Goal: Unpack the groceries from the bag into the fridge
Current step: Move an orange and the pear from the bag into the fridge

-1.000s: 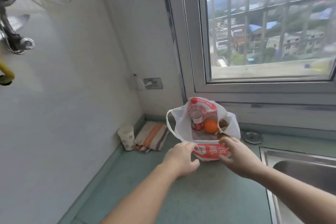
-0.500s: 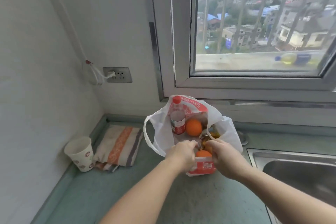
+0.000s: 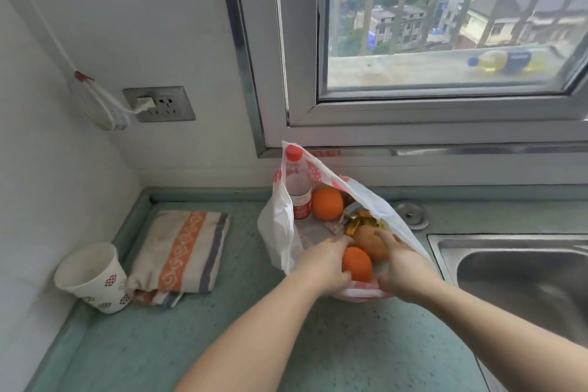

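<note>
Head view, left to right: a white paper cup [image 3: 92,277] with small red marks stands in the corner of the green counter [image 3: 222,344], touching a folded striped cloth [image 3: 181,251] beside it. On the wall above, a white plug sits in a metal socket plate [image 3: 159,104], its cord looped. The white and red plastic bag [image 3: 276,226] stands open in the middle of the counter, below the window frame. Inside it a bottle [image 3: 297,188] with a red cap and red label stands upright at the back left, a far orange [image 3: 327,203] just beside it, and some yellow wrapped packets [image 3: 359,221] to the right of that.

The left hand [image 3: 324,264] reaches into the bag's mouth, fingers curled round the left side of the near orange [image 3: 357,264] — gripping it. The right hand [image 3: 404,267] is in the bag too, its fingers bent over a brownish-yellow fruit [image 3: 370,242] that lies just behind the near orange, touching it; the grip looks loose.

To the right, a round metal fitting [image 3: 410,215] sits on the counter behind the bag, then the steel sink [image 3: 521,277]. Beyond the barred window [image 3: 445,9] a yellow bottle [image 3: 506,61] with a blue label lies on the outer ledge — buildings and trees behind
</note>
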